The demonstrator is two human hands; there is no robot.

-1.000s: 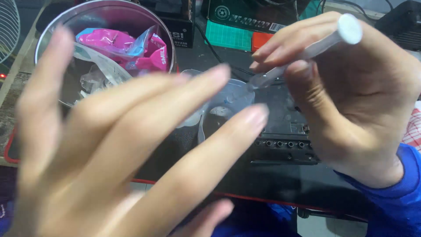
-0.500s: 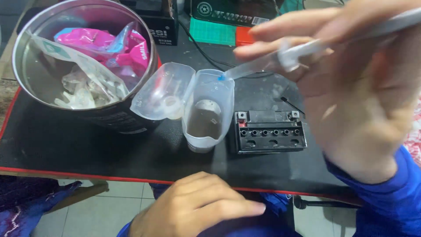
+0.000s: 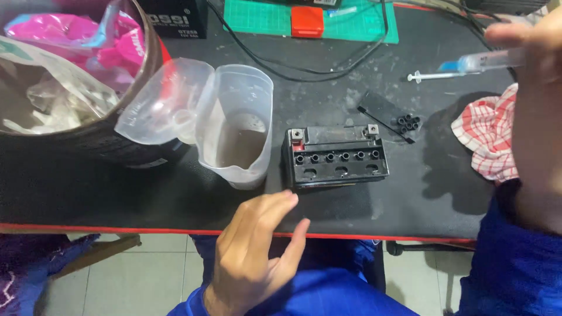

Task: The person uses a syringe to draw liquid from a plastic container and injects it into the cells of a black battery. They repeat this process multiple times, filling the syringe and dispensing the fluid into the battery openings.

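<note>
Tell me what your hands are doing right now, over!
Right hand holds syringe up over the desk. Left hand open, empty, at desk edge. Small black battery sits uncapped beside clear plastic cup. Nothing blocking.

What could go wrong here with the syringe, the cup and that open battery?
1. The right hand holds the syringe above the table, away from the battery; drips could land on the black mat.
2. The clear plastic cup with liquid stands near the table edge, close to the left hand; a bump might tip it.
3. The battery's filler holes look uncapped, so liquid could spill.
</note>
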